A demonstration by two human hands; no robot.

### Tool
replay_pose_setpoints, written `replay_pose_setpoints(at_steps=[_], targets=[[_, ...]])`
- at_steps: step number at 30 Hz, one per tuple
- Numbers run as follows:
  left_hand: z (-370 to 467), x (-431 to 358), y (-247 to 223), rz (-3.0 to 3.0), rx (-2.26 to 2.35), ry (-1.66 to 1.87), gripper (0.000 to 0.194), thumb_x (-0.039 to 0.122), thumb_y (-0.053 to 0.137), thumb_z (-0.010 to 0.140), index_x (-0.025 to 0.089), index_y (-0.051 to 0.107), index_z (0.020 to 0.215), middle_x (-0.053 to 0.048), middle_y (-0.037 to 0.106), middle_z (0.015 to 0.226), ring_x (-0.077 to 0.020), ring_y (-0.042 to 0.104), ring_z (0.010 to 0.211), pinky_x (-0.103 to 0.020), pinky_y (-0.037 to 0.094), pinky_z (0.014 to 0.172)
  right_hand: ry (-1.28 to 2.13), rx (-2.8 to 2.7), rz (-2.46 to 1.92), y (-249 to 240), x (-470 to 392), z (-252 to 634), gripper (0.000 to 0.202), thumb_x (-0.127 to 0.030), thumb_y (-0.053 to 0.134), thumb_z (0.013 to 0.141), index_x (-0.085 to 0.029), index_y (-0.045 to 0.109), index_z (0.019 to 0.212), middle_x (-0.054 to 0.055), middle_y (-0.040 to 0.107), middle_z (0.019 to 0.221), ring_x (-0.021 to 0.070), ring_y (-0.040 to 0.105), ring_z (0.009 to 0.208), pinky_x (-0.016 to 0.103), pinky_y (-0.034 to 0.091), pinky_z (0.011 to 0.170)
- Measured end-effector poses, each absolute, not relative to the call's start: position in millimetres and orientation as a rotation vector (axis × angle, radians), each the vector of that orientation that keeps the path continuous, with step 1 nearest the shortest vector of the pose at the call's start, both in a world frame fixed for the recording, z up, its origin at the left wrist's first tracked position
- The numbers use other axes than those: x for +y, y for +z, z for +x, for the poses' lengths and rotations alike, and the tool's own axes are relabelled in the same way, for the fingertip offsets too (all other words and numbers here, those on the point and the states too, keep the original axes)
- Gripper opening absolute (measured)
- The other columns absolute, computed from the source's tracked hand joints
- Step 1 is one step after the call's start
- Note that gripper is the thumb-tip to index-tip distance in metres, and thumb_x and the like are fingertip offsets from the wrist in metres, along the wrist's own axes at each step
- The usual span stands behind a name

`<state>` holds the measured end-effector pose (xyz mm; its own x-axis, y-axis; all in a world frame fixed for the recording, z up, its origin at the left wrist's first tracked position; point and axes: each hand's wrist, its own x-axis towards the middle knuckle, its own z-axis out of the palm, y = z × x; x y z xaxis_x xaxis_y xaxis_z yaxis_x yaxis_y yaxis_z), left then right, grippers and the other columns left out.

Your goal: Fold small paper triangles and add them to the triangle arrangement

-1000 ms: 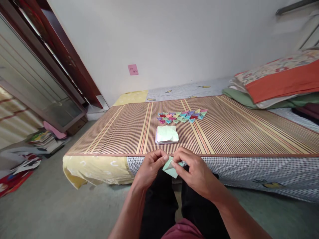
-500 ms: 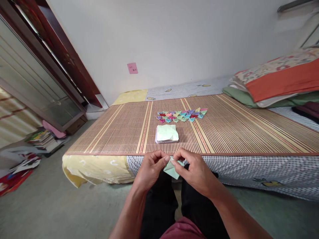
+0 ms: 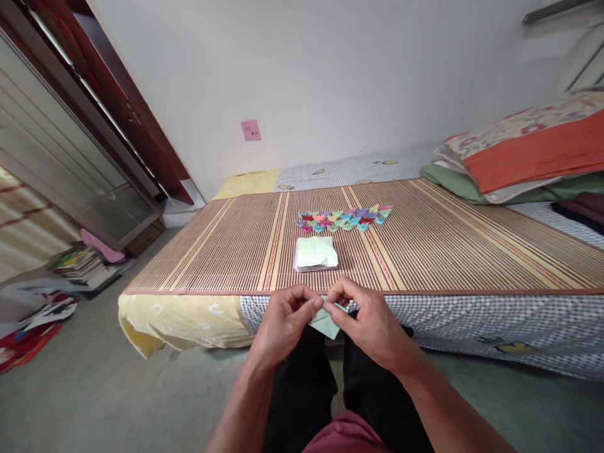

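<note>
Where the green paper (image 3: pixel 325 324) is held: it is pinched in both my hands, in the air over my lap, just in front of the middle of the mat's near edge.
Left hand (image 3: pixel 287 316): closed to a pinch, thumb and forefinger on the upper left of the paper; my other fingers curl in toward the palm.
Right hand (image 3: pixel 368 321): pinching as well, thumb along the upper right of the paper, forefinger arched above it and bent down toward the tip of the thumb.
Fingertips: they come together at the paper's top; whether the two thumbs touch I cannot tell.
Forearms: both reach up from below and slant inward, wrists apart, knuckles toward the bed, low over my black trousers (image 3: pixel 302 384).
Paper's pose: a lower corner points down at my knees; my fingers hide much of the upper part.
Stack of paper (image 3: pixel 316 253): on the striped mat (image 3: pixel 226 251), near the middle of its near edge, pale green sheet on top.
Folded pieces (image 3: pixel 346 218): many colours, in slanting rows beyond the stack, toward the mat's far edge.
Bedding (image 3: pixel 533 145): piled at the mat's far right corner, orange and floral on top.
</note>
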<state>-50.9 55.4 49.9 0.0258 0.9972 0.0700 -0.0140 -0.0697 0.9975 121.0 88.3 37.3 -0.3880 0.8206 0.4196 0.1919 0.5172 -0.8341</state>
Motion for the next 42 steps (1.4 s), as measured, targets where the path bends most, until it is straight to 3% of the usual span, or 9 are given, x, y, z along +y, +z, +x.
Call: replay_pose_setpoints(at_steps=[4,10,21,26,32,37,42], targets=[[-48.4,56.9,49.2,1.184,1.169,1.325,0.04,0.052,0.083,0.077,0.015,0.068,0.069,0.0,0.054,0.06,-0.0114,0.042,0.056,-0.024,0.033,0.054,1.054,-1.806,-0.824,35.4,91.2,123.8,0.011,-0.03,0.066,0.095,-0.021,0.059,0.093,-0.001,0.065,0.077,0.0154,0.064,0.071,0.026,0.051,0.063],[-45.8,59.2,46.9,1.126,1.176,1.4,0.039,0.05,0.082,0.078,0.016,0.065,0.069,0.002,0.053,0.059,-0.0101,0.041,0.053,-0.023,0.032,0.051,1.165,-1.862,-0.831,36.5,92.5,128.6,0.029,-0.036,0.061,0.1,-0.02,0.061,0.076,-0.002,0.058,0.067,0.014,0.057,0.063,0.026,0.045,0.058],[-49.1,61.7,41.5,1.208,1.111,1.384,0.034,0.045,0.076,0.087,0.016,0.065,0.074,0.001,0.06,0.063,-0.0113,0.05,0.056,-0.023,0.039,0.055,1.286,-1.821,-0.792,34.8,96.8,130.1,0.045,-0.043,0.048,0.106,-0.02,0.06,0.07,0.0,0.063,0.064,0.0158,0.061,0.064,0.027,0.046,0.063],[-45.3,64.2,37.0,1.283,1.114,1.418,0.023,0.037,0.078,0.087,0.015,0.07,0.084,0.0,0.064,0.071,-0.0114,0.054,0.064,-0.022,0.042,0.061,1.198,-1.776,-0.822,34.3,99.0,128.1,0.024,-0.04,0.07,0.094,-0.02,0.063,0.082,-0.002,0.059,0.074,0.0146,0.055,0.069,0.026,0.045,0.064],[-39.7,64.4,37.1,1.252,1.033,1.498,0.03,0.031,0.079,0.087,0.019,0.065,0.11,0.004,0.063,0.071,-0.0104,0.053,0.063,-0.021,0.04,0.06,1.353,-1.61,-0.747,27.9,100.0,118.2,0.02,-0.038,0.072,0.092,-0.02,0.066,0.087,0.0,0.062,0.08,0.0154,0.057,0.075,0.027,0.047,0.068],[-38.5,60.1,40.3,1.146,1.055,1.522,0.031,0.037,0.082,0.084,0.017,0.067,0.102,0.002,0.065,0.073,-0.0111,0.056,0.066,-0.022,0.043,0.063,1.438,-1.451,-0.723,27.8,96.8,112.9,0.025,-0.042,0.071,0.092,-0.019,0.063,0.085,-0.001,0.06,0.074,0.0136,0.055,0.067,0.025,0.045,0.062],[-36.8,59.0,35.9,1.178,1.129,1.422,0.033,0.041,0.081,0.082,0.015,0.064,0.071,0.002,0.056,0.064,-0.0112,0.047,0.062,-0.024,0.037,0.06,1.37,-1.375,-0.724,25.2,95.6,111.1,0.024,-0.042,0.071,0.092,-0.019,0.064,0.088,0.0,0.064,0.076,0.0139,0.058,0.068,0.025,0.047,0.062]])
